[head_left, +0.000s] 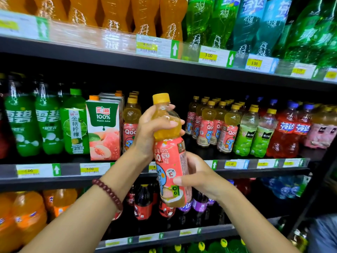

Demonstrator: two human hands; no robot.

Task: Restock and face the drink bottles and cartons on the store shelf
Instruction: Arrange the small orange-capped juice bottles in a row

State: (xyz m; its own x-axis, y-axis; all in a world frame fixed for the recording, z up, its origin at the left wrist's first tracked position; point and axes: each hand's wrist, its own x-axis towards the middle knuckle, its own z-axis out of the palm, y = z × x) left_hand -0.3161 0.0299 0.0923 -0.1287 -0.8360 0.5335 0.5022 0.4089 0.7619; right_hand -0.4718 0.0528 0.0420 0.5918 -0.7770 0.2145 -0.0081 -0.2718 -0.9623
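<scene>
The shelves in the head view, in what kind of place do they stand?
Most likely a shop's drinks aisle: price tags line the shelf edge, rows of same-brand bottles stand facing out, and both hands hold one Qoo bottle.

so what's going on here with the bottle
A person is holding one pink-labelled Qoo bottle with both hands in front of the middle shelf. The left hand grips its upper part below the yellow cap, the right hand grips the lower label. It is not on the shelf yet. More Qoo bottles stand in rows there, with a gap in front beside the peach juice carton.
</scene>
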